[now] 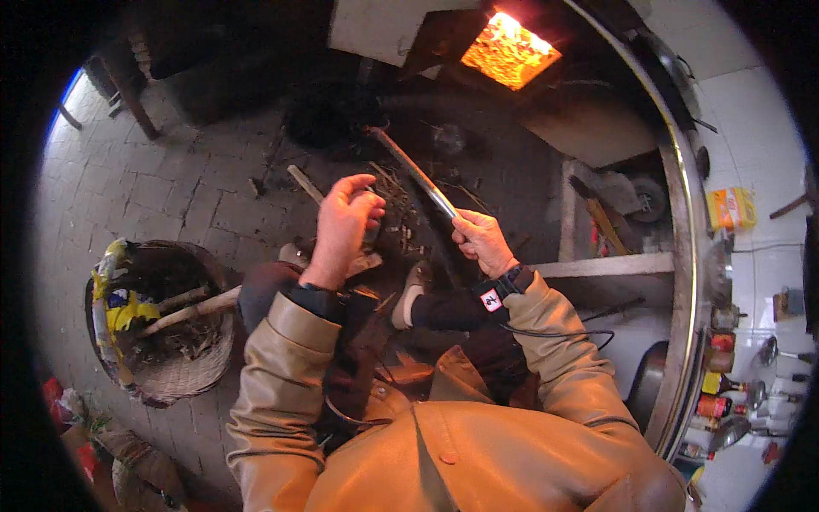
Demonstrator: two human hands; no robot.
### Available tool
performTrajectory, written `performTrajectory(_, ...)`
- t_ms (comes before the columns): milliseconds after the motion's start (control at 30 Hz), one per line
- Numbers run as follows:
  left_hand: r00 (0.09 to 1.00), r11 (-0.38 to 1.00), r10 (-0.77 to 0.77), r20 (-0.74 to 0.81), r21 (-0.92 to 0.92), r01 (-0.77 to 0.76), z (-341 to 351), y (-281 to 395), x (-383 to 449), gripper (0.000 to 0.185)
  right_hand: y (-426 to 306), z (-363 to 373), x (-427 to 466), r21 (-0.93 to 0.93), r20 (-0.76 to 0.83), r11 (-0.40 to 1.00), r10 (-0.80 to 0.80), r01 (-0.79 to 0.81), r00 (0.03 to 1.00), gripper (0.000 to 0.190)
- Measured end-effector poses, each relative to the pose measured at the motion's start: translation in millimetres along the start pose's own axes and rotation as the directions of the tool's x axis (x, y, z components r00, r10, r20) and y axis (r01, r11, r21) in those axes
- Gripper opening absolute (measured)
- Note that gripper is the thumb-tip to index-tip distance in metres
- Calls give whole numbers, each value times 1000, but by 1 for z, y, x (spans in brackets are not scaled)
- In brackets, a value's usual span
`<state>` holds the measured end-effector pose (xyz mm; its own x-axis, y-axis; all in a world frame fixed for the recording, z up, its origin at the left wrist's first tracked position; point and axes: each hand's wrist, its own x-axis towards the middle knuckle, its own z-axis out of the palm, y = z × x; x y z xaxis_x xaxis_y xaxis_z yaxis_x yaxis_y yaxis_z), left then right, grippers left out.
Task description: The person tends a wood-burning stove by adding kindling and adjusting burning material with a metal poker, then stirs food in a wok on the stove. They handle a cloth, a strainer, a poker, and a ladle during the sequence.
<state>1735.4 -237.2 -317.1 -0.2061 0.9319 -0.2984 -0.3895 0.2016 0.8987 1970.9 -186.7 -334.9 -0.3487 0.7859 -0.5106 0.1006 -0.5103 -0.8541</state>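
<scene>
My right hand [483, 240] is closed around the near end of a metal rod or tube [416, 173], whose far end points away over the dark floor. My left hand [349, 224] is raised in front of me with its fingers curled and parted, and I see nothing held in it. Just beyond it, a stick of wood [306, 184] lies on the floor, beside scattered twigs and wood chips [406, 233]. Past the rod, flames burn in a square stove opening [510, 51].
A wicker basket [192, 384] with wood pieces stands on the paved floor [217, 211] at left. At right is a counter with a metal edge [688, 192], holding bottles and utensils. Below it, a pale shelf beam [608, 265] runs near my right arm. A wooden leg [137, 105] stands at upper left.
</scene>
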Motion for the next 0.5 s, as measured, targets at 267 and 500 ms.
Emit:
performTrajectory(267, 998, 994, 54, -37, 94, -50, -11, -1, -11, 30, -40, -35, -106, -34, -55, 999, 8, -10, 998, 29)
performTrajectory(500, 997, 984, 68, -32, 166, -62, -16, -1, -16, 32, -67, -63, -152, -114, -239, 993, -42, 15, 970, 26)
